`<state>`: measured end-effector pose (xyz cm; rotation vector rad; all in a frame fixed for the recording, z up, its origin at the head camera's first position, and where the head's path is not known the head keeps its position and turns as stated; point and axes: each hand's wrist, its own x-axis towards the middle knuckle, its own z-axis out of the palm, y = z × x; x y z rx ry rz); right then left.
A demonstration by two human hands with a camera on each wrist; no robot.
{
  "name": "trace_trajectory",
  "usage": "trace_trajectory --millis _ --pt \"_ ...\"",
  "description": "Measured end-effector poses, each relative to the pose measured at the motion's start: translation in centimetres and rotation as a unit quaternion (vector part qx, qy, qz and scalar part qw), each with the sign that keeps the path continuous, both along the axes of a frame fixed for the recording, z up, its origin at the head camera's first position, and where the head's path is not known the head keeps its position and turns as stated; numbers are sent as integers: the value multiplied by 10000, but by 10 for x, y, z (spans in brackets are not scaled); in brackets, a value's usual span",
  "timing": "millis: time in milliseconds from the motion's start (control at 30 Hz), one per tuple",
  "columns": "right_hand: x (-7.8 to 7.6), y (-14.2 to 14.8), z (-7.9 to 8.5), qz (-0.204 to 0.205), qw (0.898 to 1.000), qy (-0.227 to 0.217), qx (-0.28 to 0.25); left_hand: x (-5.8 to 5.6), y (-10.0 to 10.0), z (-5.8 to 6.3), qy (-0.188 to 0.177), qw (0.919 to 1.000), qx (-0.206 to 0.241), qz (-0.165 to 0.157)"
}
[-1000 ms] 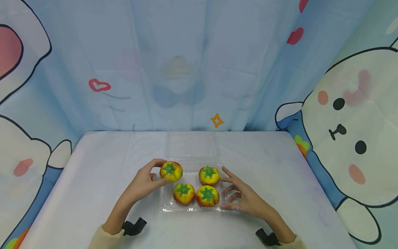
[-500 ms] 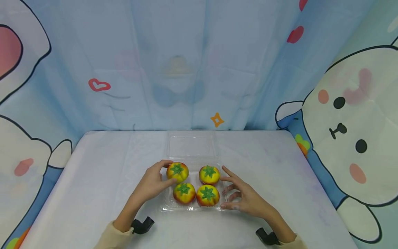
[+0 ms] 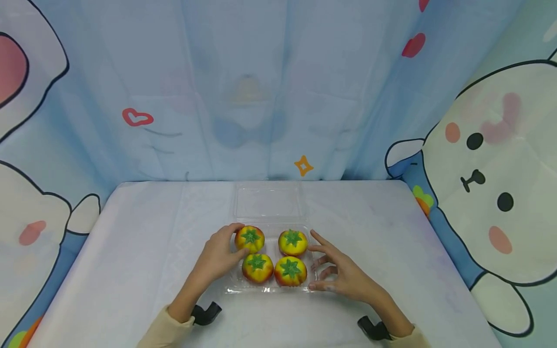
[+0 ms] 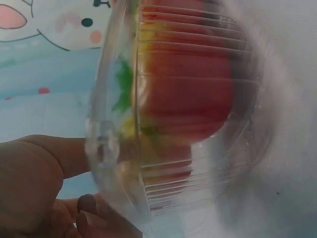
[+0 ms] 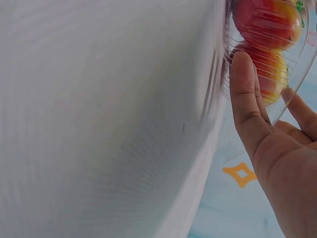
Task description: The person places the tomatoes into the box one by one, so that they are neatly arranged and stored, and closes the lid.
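A clear plastic clamshell box lies on the white table with its lid folded back. Several red-and-yellow tomatoes with green star-shaped tops sit in it. At the back left of the box, my left hand holds a tomato between thumb and fingers. A front-left tomato, a front-right tomato and a back-right tomato sit beside it. My right hand rests at the box's right side, fingers spread. In the right wrist view, its thumb lies straight along the ribbed wall.
The open lid lies flat behind the box, reaching toward the table's back edge. A blue curtain with cartoon prints hangs behind the white table. Black wrist cameras stick out below the left wrist and the right wrist.
My left hand has carried its tomato rightward from the box's left edge into the back-left spot. My right hand has stayed in place at the box's right side.
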<state>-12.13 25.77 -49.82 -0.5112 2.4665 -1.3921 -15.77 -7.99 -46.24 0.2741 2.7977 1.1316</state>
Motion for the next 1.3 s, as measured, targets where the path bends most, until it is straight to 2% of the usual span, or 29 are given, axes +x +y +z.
trace_trajectory --millis 333,867,1300 --pt "-2 -1 2 -59 10000 33 61 -1 6 1 245 9985 -483 37" --pt "-2 -1 1 -72 10000 -23 39 -2 8 0 194 9950 -979 -99" --pt "0 -1 1 -45 10000 1 85 3 3 0 134 9970 -757 -101"
